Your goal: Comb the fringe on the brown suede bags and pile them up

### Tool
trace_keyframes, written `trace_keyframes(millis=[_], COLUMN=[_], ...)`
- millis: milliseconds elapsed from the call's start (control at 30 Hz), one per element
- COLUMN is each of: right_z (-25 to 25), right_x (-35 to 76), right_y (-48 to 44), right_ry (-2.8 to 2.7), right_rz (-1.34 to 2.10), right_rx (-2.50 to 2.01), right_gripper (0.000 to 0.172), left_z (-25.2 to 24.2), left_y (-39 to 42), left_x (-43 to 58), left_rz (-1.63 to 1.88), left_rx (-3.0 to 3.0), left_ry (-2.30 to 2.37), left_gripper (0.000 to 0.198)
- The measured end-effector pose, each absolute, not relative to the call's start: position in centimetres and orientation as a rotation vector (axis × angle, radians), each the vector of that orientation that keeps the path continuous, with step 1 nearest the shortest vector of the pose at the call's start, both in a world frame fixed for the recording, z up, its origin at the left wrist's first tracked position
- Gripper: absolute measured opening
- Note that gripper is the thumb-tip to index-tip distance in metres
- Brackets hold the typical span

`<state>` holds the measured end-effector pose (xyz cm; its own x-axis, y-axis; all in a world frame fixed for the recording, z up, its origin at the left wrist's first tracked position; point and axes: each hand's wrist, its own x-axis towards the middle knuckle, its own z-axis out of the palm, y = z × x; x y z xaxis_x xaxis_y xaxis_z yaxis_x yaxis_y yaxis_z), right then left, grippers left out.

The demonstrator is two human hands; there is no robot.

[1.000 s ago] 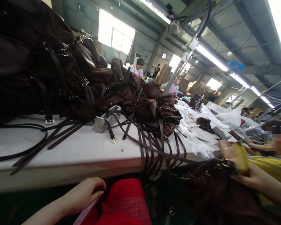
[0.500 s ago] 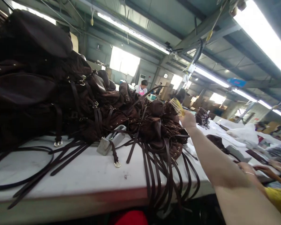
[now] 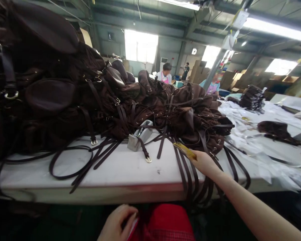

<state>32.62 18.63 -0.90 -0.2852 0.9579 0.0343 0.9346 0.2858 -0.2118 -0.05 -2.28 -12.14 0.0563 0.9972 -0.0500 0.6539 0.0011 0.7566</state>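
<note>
My right hand (image 3: 203, 162) reaches over the table's front part, its fingers closed around one end of a yellow comb (image 3: 183, 150) whose teeth point left. Just beneath the comb, several dark brown straps (image 3: 187, 170) hang over the table edge. My left hand (image 3: 118, 221) is low at the bottom of the view, fingers curled together by red cloth (image 3: 172, 219). A thin pale and pink edge shows at those fingers; what they hold is unclear. Behind the comb lies a large heap of dark brown leather bags (image 3: 165, 112) with buckles and straps.
On the white table (image 3: 110, 179), a grey metal block (image 3: 134, 142) lies against the heap beside a buckled strap (image 3: 144, 150). White sheets (image 3: 248, 144) and another brown leather piece (image 3: 273, 130) lie right. People (image 3: 165, 75) work beyond the heap; a post (image 3: 217, 63) rises behind it.
My right hand has brought the comb down and nearer, from beside the heap to above the hanging straps. My left hand has come into view at the bottom. The view has tilted down.
</note>
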Motion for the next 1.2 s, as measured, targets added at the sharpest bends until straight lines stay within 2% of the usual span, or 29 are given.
trace_keyframes(millis=[100,167,300,367,533,733,900,1067,1200], right_z=[-2.4,-3.9,-7.4,-8.6,-9.1,-9.2,-9.2,-9.4,-9.3], right_x=[32.6,32.4,31.9,31.9,32.0,32.1,32.1,32.1,31.9], right_y=[18.9,19.0,19.0,19.0,18.8,19.2,19.2,19.3,19.4], right_ry=[-2.467,-2.499,-2.492,-2.454,-2.388,-2.374,-2.377,-2.383,-2.366], right_rz=[0.181,0.176,0.171,0.147,0.174,0.202,0.227,0.223,0.157], right_rx=[-1.784,-1.745,-1.673,-1.662,-1.615,-1.661,-1.682,-1.698,-1.718], right_gripper=[0.021,0.024,0.037,0.041,0.036,0.039,0.043,0.047,0.041], left_z=[-8.4,-6.9,-6.8,-7.7,-9.0,-8.3,-7.9,-7.8,-8.5], left_y=[3.0,7.6,15.9,18.7,22.0,20.9,15.1,9.1,7.3], left_x=[-1.5,-2.6,-4.0,-4.0,-3.0,-1.5,-1.2,-2.6,-3.4], left_rz=[1.124,1.238,1.097,1.039,1.085,1.138,1.083,0.959,0.934], left_rx=[1.846,1.904,1.712,1.581,1.431,1.33,1.29,1.117,1.11], left_ry=[1.899,2.035,2.241,2.217,2.205,2.249,2.235,2.246,2.319], left_gripper=[0.026,0.032,0.056,0.056,0.043,0.034,0.057,0.071,0.07])
